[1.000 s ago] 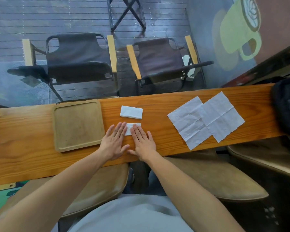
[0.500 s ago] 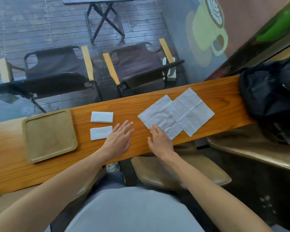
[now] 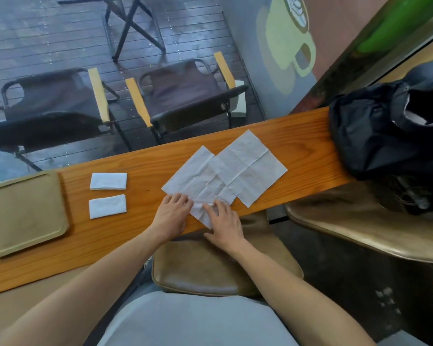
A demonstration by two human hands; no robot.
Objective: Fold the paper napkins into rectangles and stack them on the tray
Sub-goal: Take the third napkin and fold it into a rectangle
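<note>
Two unfolded white napkins lie overlapping on the wooden counter (image 3: 140, 166): the nearer one (image 3: 198, 178) to the left, the farther one (image 3: 250, 168) partly on top of it. My left hand (image 3: 171, 216) rests with its fingertips on the near left edge of the nearer napkin. My right hand (image 3: 224, 221) presses on that napkin's near corner, fingers spread. Two folded white rectangles lie side by side to the left, one farther (image 3: 108, 181) and one nearer (image 3: 107, 206). The tan tray (image 3: 23, 213) sits at the far left with nothing on it.
A black bag (image 3: 385, 131) sits on the counter's right end. Padded stools stand under the counter, one below my hands (image 3: 210, 268) and one at right (image 3: 360, 221). Beyond the glass are two dark folding chairs (image 3: 185, 96).
Both hands left the second folded rectangle and moved right to the nearer unfolded napkin. The view swung right, so the tray now sits at the left edge.
</note>
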